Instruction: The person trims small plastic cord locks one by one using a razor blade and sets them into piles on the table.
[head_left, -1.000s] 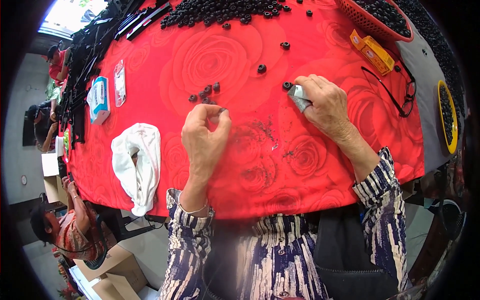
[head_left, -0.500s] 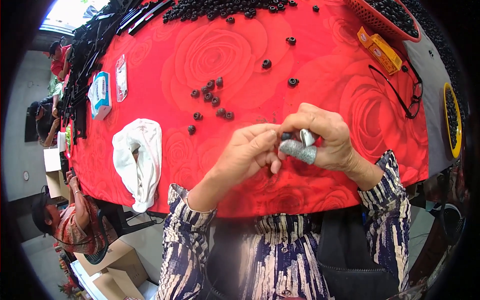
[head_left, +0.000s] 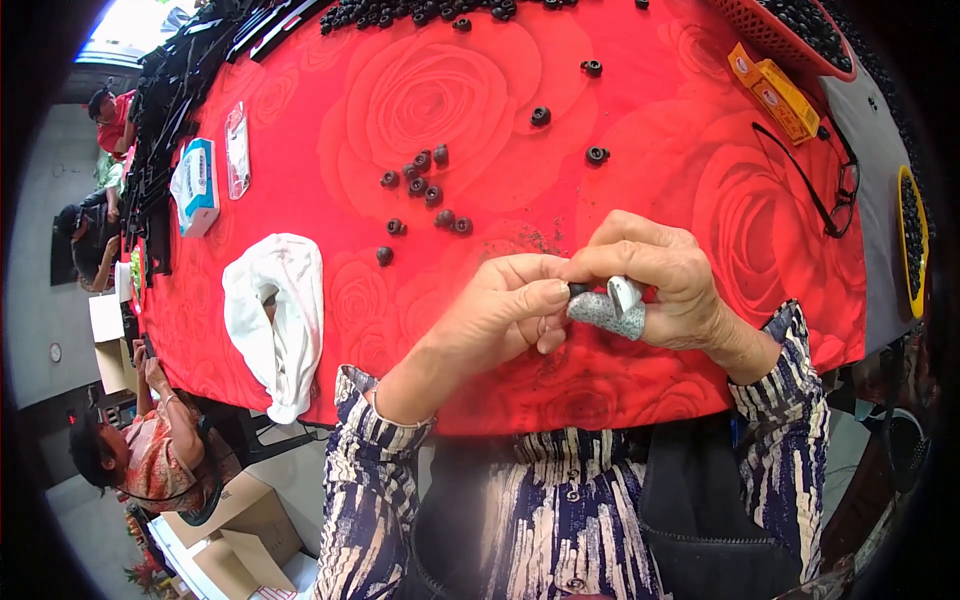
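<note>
My left hand [head_left: 500, 308] is closed, pinching a small black rubber-like part [head_left: 577, 289] between thumb and forefinger. Only a sliver of that part shows; fingers cover the rest. Right against it is my right hand [head_left: 668, 280], its fingers bent round a small silver metal tool [head_left: 624, 294] with a blade-like shape. A speckled grey wrap [head_left: 605, 316] covers the right thumb. Beyond my hands, dark crumbs [head_left: 535, 238] lie scattered on the red rose-patterned cloth [head_left: 400, 330]. A loose group of small round black parts [head_left: 418, 186] sits farther off to the left.
A white cloth [head_left: 240, 300], a tissue pack [head_left: 198, 188] and a clear packet [head_left: 237, 150] lie left. Eyeglasses [head_left: 838, 205], a yellow-orange box [head_left: 778, 95], a red basket [head_left: 785, 40] and a yellow tray [head_left: 910, 240] are right. Several people sit along the left side.
My right hand has shifted slightly right, and its fingers now reach over the black part, hiding more of it. More of the dark crumbs show on the cloth. The view has tilted a little.
</note>
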